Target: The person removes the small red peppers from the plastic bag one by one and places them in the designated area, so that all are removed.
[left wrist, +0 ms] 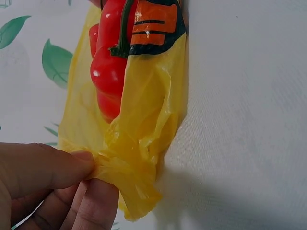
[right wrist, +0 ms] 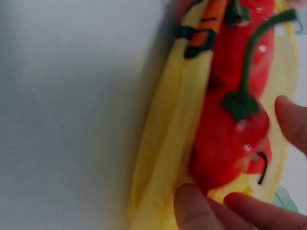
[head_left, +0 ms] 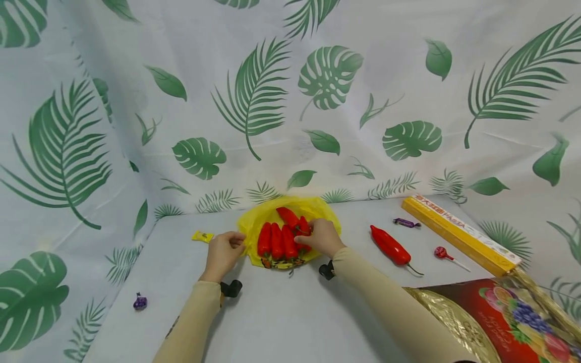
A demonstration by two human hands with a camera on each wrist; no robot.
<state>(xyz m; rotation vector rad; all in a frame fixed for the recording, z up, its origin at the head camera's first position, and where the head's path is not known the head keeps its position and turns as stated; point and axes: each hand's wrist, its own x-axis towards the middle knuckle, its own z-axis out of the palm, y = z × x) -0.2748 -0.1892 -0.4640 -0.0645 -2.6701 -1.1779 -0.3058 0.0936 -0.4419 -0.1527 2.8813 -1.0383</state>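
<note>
A yellow plastic bag (head_left: 249, 220) lies on its side with its mouth spread, several red chili peppers (head_left: 277, 242) inside. At the bag's left edge, my left hand (head_left: 224, 253) pinches a gathered bit of plastic between thumb and fingers, plain in the left wrist view. My right hand (head_left: 323, 239) reaches to the right side of the bag's mouth. In the right wrist view its spread fingers (right wrist: 192, 208) lie around a pepper (right wrist: 230, 139) with a curved green stem, one fingertip right at its lower end. Printed orange and black marks show on the bag's near side.
Right of the bag lie a loose red pepper (head_left: 391, 245), a purple wrapped candy (head_left: 406, 222), a red lollipop (head_left: 440, 252), a yellow pasta box (head_left: 458, 234) and a red-gold candy bag (head_left: 490, 312). At left are a yellow packet (head_left: 202, 236) and a purple candy (head_left: 140, 302).
</note>
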